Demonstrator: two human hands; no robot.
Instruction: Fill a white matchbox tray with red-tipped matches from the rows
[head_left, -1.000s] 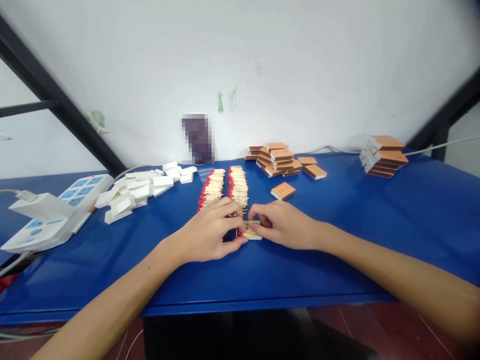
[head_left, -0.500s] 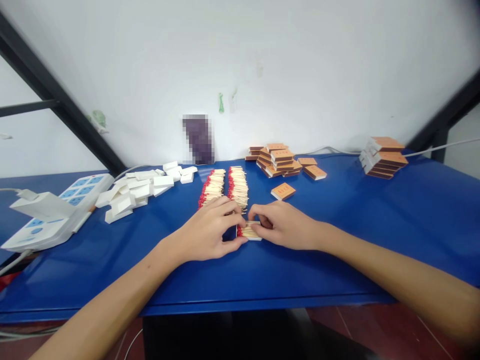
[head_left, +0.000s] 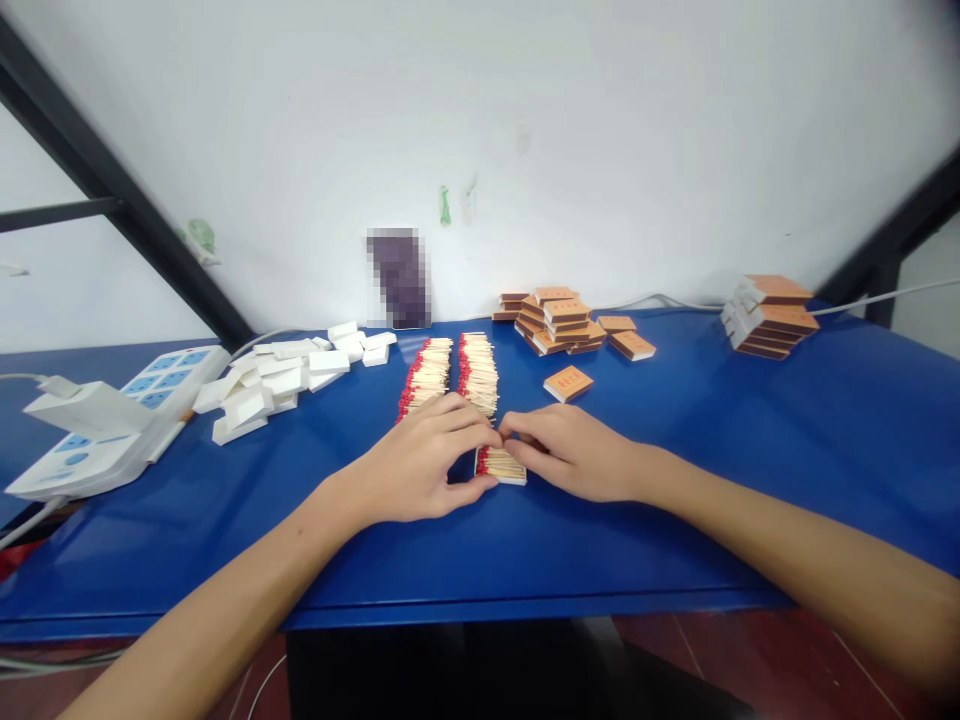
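A small white matchbox tray [head_left: 512,481] full of red-headed matches [head_left: 501,462] lies on the blue table in front of me. My left hand [head_left: 431,455] grips it from the left, thumb at its near edge and fingers at the far side. My right hand [head_left: 566,452] is bent over the tray's far right part, thumb and forefinger pinched close together at the matches. What sits between those fingertips is hidden. Just beyond my left hand are two long piles of loose matches, the left pile [head_left: 427,370] and the right pile [head_left: 478,372].
White empty-looking trays [head_left: 281,378] are heaped at the left, beside a power strip [head_left: 161,400]. Orange matchboxes [head_left: 559,318] are piled at the back, with one single matchbox [head_left: 568,383] nearer. Another stack of matchboxes [head_left: 772,318] stands far right. A cable [head_left: 660,298] runs along the wall.
The fingertips of my right hand have shifted slightly from over the matches toward the tray's far edge, showing more matches. My left fingers have moved a little closer to them.
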